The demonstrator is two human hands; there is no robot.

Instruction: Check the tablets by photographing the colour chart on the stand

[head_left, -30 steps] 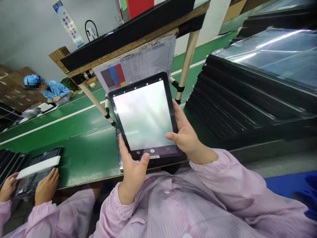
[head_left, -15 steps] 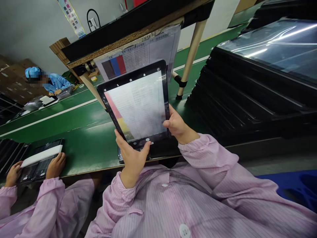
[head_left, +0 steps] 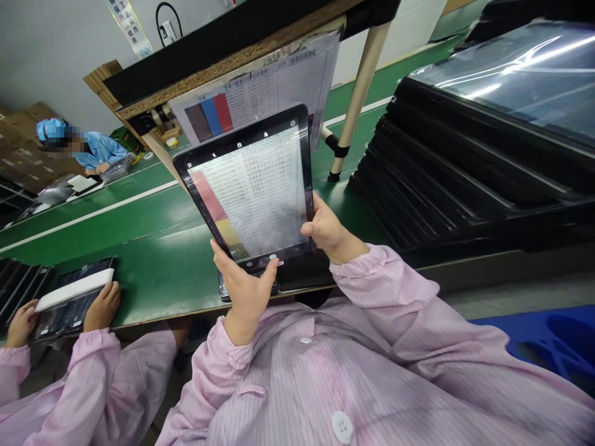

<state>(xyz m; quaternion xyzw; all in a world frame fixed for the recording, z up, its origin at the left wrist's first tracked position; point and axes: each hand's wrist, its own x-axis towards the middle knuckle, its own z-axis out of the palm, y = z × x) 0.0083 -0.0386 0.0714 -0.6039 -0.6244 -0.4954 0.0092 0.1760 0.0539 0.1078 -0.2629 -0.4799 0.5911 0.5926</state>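
A black-framed tablet point(head_left: 260, 192) is held up in front of me, tilted, its camera screen lit and showing a page of text with pink and yellow patches. My left hand point(head_left: 244, 288) grips its lower left corner, with the thumb at the bottom edge near the shutter button. On the right edge, my right hand point(head_left: 331, 228) holds it, thumb on the front and fingers behind. Beyond the tablet, a printed sheet point(head_left: 260, 80) with dark, blue and red blocks hangs under a shelf. Another dark flat device point(head_left: 224, 290) lies partly hidden beneath the tablet.
A stack of black trays point(head_left: 465, 167) with a clear film on top stands at the right. Pipe legs point(head_left: 362, 93) carry the shelf point(head_left: 232, 59) over the green bench point(head_left: 153, 263). At left, a co-worker's hands point(head_left: 102, 306) hold a white strip over dark devices. Another person sits across the bench.
The text on the tablet's screen has become sharper. The tablet and both hands sit slightly further left and up in view, along with the surroundings. My grip looks the same.
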